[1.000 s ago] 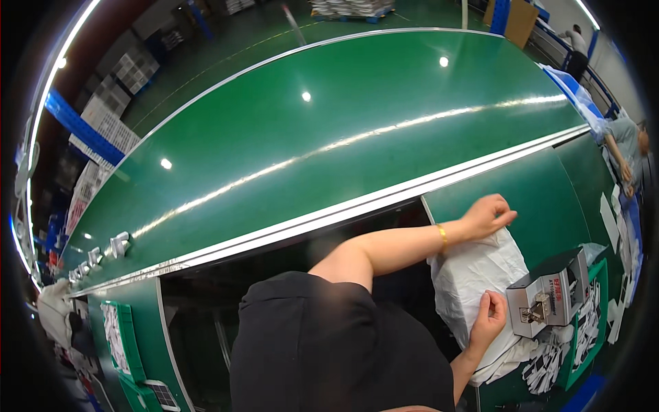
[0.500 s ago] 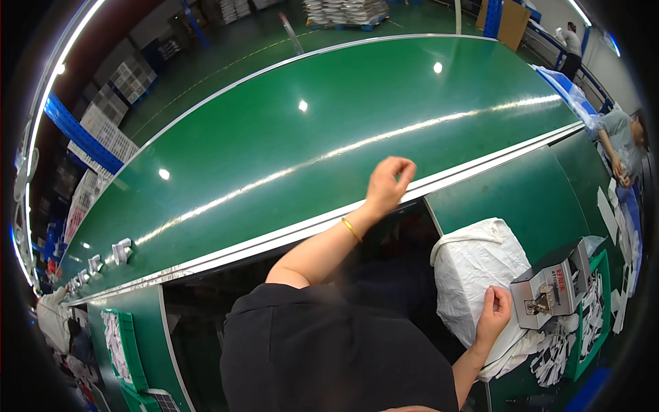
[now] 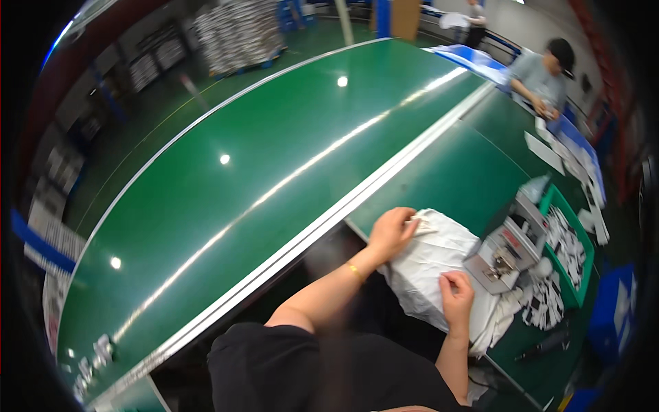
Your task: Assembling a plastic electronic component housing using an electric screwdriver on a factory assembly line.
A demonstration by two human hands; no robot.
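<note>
A white cloth [image 3: 431, 255] lies bunched at the edge of the green worktable, in front of me. My left hand [image 3: 392, 232], with a gold bangle at its wrist, closes its fingers on the far left corner of this cloth. Over the cloth's right part is my right hand [image 3: 458, 296], its thumb and fingers curled together; whatever they may pinch is too small to make out. Just right of that hand stands a grey box-shaped device [image 3: 504, 250] with a metal mechanism on its front.
A green crate [image 3: 585, 292] with white and black strips stands beyond the device. More loose strips [image 3: 544, 302] lie beside it, near a dark tool [image 3: 546, 343]. A long green belt [image 3: 274, 165] runs along the left, carrying small pale bundles [image 3: 96, 357]. A co-worker [image 3: 542, 79] sits at far right.
My left hand has moved from above the belt's edge to the cloth's corner and closed on it. My view has turned right. The right hand stays curled over the cloth beside the device.
</note>
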